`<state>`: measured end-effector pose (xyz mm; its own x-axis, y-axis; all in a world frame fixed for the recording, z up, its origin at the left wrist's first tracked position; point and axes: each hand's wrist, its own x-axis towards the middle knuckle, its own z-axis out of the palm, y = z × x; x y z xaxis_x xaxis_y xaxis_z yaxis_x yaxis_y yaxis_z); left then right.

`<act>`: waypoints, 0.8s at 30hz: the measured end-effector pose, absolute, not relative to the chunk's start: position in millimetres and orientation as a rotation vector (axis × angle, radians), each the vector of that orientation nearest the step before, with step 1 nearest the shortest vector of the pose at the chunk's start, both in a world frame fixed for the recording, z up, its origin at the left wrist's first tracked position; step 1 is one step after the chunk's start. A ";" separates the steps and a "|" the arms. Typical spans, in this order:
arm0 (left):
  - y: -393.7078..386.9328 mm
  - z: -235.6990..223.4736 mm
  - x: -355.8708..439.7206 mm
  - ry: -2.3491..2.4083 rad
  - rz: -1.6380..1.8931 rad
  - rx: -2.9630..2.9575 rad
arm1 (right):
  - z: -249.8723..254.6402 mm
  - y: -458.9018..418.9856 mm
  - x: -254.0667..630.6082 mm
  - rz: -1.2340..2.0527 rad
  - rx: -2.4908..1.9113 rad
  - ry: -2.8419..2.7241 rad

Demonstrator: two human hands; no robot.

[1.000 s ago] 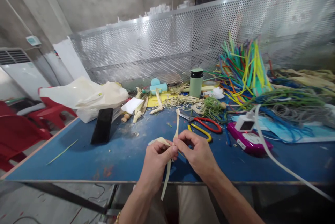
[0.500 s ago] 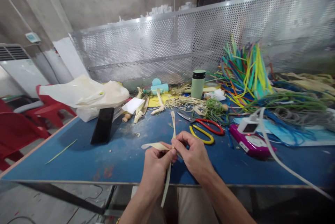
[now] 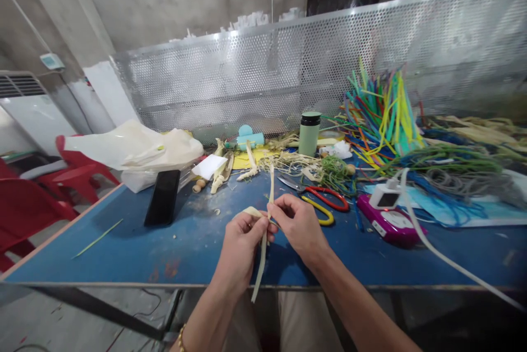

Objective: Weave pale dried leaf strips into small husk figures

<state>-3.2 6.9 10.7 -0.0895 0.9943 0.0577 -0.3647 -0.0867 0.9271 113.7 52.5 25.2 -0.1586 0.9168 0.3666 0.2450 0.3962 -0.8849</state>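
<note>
Pale flat straw-like strips (image 3: 258, 272) cross between my fingertips over the table's front part. My left hand (image 3: 242, 242) pinches them at the crossing; one end loops over its fingers and another hangs down past the table edge. With thumb and index finger, my right hand (image 3: 294, 223) grips the strips at the same crossing, where one end (image 3: 271, 182) stands upward. The fingers hide the crossing itself. Just beyond my right hand lie scissors (image 3: 323, 198) with one red and one yellow handle.
A black phone (image 3: 162, 198) lies on the blue table (image 3: 132, 256) at left, near a plastic bag (image 3: 135, 146). Behind stand a green bottle (image 3: 308, 135) and bundled coloured strips (image 3: 387, 116). At right, a purple power strip (image 3: 391, 224) holds a white charger with a cable.
Both hands have moved slightly left and up with the strips. The strip end that stuck out to the left now curls over my left fingers.
</note>
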 end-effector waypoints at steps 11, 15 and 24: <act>19.7 9.6 -1.2 1.123 1.462 0.974 | 46.6 66.0 140.5 0.240 -0.972 -2.100; 19.3 12.2 2.1 1.168 1.456 1.129 | 56.7 67.2 127.2 0.118 -1.009 -2.300; 19.7 14.9 -3.8 1.232 1.395 1.161 | 60.7 87.2 117.0 0.907 -0.869 -2.083</act>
<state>-3.8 19.7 14.9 -0.1394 0.9873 0.0763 -0.0462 -0.0835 0.9954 117.0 87.2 60.7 -0.5342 0.7809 0.3238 0.2949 0.5311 -0.7943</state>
